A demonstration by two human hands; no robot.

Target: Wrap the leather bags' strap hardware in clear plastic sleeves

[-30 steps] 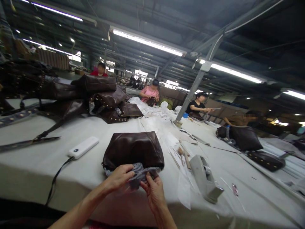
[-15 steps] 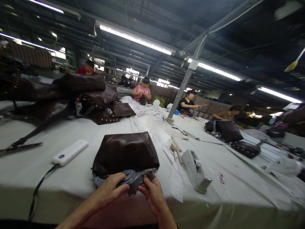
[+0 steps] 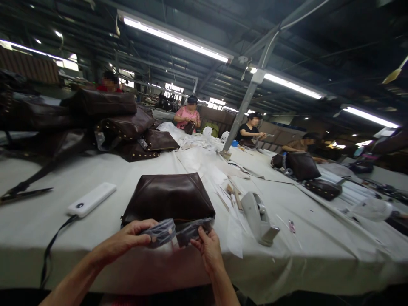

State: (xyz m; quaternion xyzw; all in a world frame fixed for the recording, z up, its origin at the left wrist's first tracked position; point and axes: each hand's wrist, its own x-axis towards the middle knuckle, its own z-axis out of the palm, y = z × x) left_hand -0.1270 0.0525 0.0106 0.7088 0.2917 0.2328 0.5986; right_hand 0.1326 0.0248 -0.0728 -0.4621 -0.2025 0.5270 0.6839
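A dark brown leather bag (image 3: 168, 196) lies on the white-covered table in front of me, its opening side toward me. At that near edge my left hand (image 3: 135, 236) grips a coiled strap wrapped in clear plastic (image 3: 164, 233). A darker plastic-wrapped piece (image 3: 188, 233) is pinched between the thumb and fingers of my right hand (image 3: 208, 248). Whether the two wrapped parts join is hard to make out. Both hands are just in front of the bag, at the table's front edge.
A grey tape dispenser (image 3: 259, 219) stands right of the bag. To the left lie a white power bank (image 3: 92, 199) with a black cord and dark scissors (image 3: 27, 194). More brown bags (image 3: 124, 123) are piled at back left. A slanted metal post (image 3: 244, 110) rises mid-table; several co-workers sit beyond.
My left hand has moved left, drawing the wrapped coil out from the bag's edge. My right hand has lifted slightly, and the two wrapped parts are spread further apart. The view has shifted slightly.
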